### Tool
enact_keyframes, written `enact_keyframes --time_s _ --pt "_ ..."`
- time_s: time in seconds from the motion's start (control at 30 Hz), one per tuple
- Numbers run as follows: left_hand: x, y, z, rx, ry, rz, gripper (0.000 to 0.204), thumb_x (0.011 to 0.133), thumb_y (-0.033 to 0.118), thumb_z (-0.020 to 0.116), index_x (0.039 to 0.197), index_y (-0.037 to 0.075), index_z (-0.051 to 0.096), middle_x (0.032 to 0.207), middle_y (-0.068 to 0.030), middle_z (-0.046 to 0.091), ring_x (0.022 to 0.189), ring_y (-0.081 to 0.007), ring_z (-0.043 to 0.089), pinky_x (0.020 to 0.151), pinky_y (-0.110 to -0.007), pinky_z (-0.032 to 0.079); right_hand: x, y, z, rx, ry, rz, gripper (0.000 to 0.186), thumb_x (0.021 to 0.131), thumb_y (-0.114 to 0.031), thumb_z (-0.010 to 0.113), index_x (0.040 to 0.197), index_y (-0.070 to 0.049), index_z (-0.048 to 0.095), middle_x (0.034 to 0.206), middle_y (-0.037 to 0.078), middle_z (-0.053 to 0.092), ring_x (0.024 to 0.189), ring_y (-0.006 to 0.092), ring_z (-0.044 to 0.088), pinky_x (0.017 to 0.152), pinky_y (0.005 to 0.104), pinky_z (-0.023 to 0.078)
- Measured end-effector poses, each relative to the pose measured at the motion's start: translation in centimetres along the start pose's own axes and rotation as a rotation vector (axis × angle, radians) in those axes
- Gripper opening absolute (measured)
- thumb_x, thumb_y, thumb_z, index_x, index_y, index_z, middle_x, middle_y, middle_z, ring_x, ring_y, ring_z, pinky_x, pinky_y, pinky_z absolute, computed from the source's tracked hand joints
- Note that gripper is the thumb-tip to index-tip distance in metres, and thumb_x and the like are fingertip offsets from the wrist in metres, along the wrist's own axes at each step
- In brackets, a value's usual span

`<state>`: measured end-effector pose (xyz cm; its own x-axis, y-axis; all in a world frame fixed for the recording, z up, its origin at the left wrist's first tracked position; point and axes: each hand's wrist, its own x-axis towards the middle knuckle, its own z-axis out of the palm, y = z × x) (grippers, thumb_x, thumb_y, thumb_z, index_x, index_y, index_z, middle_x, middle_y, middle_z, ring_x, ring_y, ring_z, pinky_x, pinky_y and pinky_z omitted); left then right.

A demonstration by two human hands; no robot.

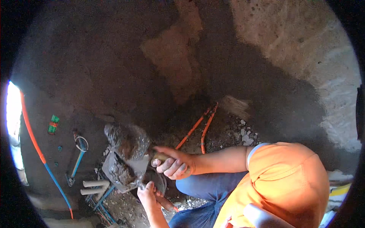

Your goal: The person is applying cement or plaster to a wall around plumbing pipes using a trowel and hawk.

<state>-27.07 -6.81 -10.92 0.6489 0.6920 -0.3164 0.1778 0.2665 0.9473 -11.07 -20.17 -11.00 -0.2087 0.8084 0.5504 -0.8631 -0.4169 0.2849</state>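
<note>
My right hand [176,164] is closed round the pale handle of a trowel [161,156]. Wet grey mortar [129,141] heaps around its blade, which is blurred and mostly covered. Lower down, my left hand [148,194] grips the brown handle of a second trowel [166,204]. A flat grey plate with a mortar lump [123,173] lies just beyond that hand; I cannot tell whether it is this trowel's blade. Behind my hands, a dark round bucket [157,181] is partly hidden.
Damp dark plaster covers the wall [114,68], with paler patches. Orange conduits [194,131] come out low on it. At left are an orange-blue pipe [36,140], a green box [53,124], a blue pipe with a white ring [80,152] and grey pipe elbows [98,186]. Rubble [247,135] lies by the wall.
</note>
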Motion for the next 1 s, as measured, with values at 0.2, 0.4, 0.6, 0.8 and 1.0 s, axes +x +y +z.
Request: enact_keyframes --time_s 0.2,0.4,0.6,0.8,1.0 --pt "5.0 -2.3 -3.6 -0.006 0.085 -0.100 0.013 0.077 0.003 0.057 0.082 0.007 0.046 0.059 -0.0014 0.043 0.038 -0.0128 0.039 0.033 -0.029 0.038 -2.7 -5.0 7.2 -0.875 0.207 -0.659 0.026 0.092 -0.027 0.054 0.075 -0.009 0.046 0.054 -0.002 0.040 0.038 0.0081 0.039 0.028 0.0231 0.032" --pt "8.1 -4.1 -4.8 -0.005 0.202 -0.134 0.011 0.079 0.003 0.056 0.077 0.006 0.046 0.056 -0.0013 0.042 0.038 -0.0126 0.039 0.033 -0.028 0.037 0.2 -18.8 9.1 -1.300 0.809 -1.563 0.031 0.090 -0.021 0.057 0.065 -0.014 0.039 0.050 -0.001 0.041 0.039 0.0104 0.043 0.033 0.0278 0.033" --pt "8.0 -3.8 -5.1 -0.027 0.204 -0.188 0.010 0.079 0.001 0.054 0.076 0.005 0.046 0.057 -0.0025 0.043 0.037 -0.0141 0.040 0.032 -0.029 0.037 8.2 -24.5 10.0 -1.332 0.908 -1.710 0.027 0.088 -0.024 0.059 0.072 -0.011 0.042 0.052 0.003 0.045 0.041 0.0151 0.049 0.033 0.0296 0.037" --pt "7.0 -2.6 -3.9 0.006 0.190 -0.230 0.012 0.076 0.001 0.057 0.075 0.006 0.047 0.057 -0.0017 0.043 0.037 -0.0139 0.039 0.033 -0.028 0.036 15.6 -22.1 13.1 -1.205 0.691 -1.749 0.025 0.087 -0.023 0.058 0.073 -0.010 0.043 0.052 0.003 0.048 0.040 0.0150 0.049 0.034 0.0293 0.040" --pt "7.6 -3.2 -5.1 0.032 0.189 -0.217 0.013 0.076 0.000 0.058 0.074 0.007 0.047 0.057 -0.0007 0.043 0.041 -0.0122 0.039 0.035 -0.026 0.035 15.3 -20.5 12.6 -1.519 0.786 -1.620 0.021 0.088 -0.020 0.057 0.075 -0.010 0.044 0.051 0.003 0.046 0.039 0.0146 0.047 0.034 0.0303 0.038"
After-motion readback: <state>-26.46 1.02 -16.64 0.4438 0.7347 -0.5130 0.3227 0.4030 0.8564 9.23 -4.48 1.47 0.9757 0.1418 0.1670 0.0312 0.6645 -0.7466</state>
